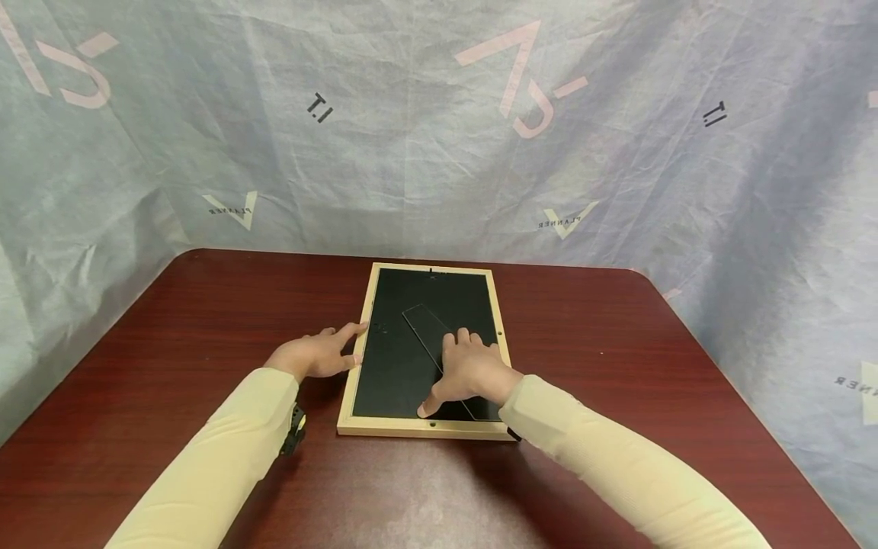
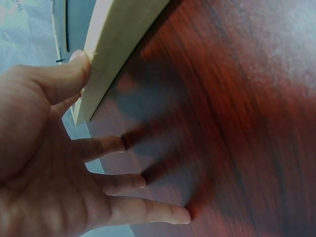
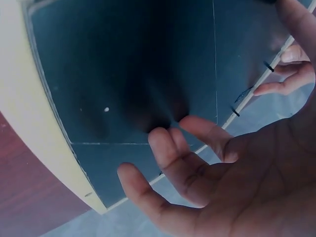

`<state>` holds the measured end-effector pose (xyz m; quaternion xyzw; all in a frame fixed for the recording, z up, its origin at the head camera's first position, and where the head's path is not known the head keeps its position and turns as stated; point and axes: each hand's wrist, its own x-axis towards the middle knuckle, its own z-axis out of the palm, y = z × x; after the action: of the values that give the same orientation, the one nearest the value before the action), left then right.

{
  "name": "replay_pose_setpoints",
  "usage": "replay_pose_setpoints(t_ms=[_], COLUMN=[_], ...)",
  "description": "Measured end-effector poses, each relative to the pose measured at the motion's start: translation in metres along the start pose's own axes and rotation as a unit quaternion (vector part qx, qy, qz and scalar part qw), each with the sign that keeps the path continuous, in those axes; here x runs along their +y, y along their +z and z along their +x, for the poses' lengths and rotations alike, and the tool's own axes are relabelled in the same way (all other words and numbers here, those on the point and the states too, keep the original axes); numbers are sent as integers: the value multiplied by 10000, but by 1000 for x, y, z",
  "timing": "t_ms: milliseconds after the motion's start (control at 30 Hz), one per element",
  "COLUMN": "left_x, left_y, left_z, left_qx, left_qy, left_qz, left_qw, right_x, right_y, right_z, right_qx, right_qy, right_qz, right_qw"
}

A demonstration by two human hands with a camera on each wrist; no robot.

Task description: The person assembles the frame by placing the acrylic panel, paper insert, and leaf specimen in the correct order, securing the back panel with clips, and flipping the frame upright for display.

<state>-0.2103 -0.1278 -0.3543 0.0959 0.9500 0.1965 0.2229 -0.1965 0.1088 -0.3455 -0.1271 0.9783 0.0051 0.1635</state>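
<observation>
A picture frame with a pale wood border (image 1: 362, 424) lies on the table with its black backing board (image 1: 391, 374) facing up. A long tapered stand leg (image 1: 427, 328) lies flat on the board, partly covered by my right hand. My left hand (image 1: 317, 354) touches the frame's left side; in the left wrist view its thumb (image 2: 71, 74) rests against the wooden edge, while the other fingers reach straight toward the tabletop. Spread over the lower right of the board, my right hand (image 1: 473, 370) has its fingertips on or close over the black surface, with thumb and fingers apart.
The dark red wooden table (image 1: 226, 320) extends on all sides of the frame. Behind it hangs a pale grey cloth (image 1: 384, 152) with printed letters. Small black tabs (image 3: 268, 66) stick up along one frame edge in the right wrist view.
</observation>
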Motion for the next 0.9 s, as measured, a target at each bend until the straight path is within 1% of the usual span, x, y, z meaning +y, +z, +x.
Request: replay_pose_setpoints(t_ms=[167, 333, 500, 600, 667, 733, 800, 900], left_x=[-1, -1, 0, 0, 0, 0, 1, 1], left_y=[1, 2, 0, -1, -1, -2, -2, -2], left_z=[0, 0, -1, 0, 0, 0, 0, -1], left_qx=[23, 60, 20, 6, 12, 26, 32, 29], left_qy=[9, -3, 10, 7, -4, -4, 1, 28], left_qz=[48, 102, 14, 11, 17, 43, 60, 67], left_qw=[10000, 9999, 10000, 10000, 10000, 10000, 10000, 10000], right_x=[-1, 4, 10, 13, 16, 21, 28, 45], right_y=[0, 2, 8, 9, 6, 2, -4, -13], right_z=[1, -1, -2, -1, 0, 1, 2, 4], right_qx=[-70, 41, 295, 324, 272, 142, -41, -253], right_qy=[-28, -147, -325, -473, -605, -787, -977, -1337], right_qz=[22, 100, 157, 131, 137, 303, 624, 1344], right_qw=[10000, 9998, 9989, 9983, 9977, 9963, 9932, 9815])
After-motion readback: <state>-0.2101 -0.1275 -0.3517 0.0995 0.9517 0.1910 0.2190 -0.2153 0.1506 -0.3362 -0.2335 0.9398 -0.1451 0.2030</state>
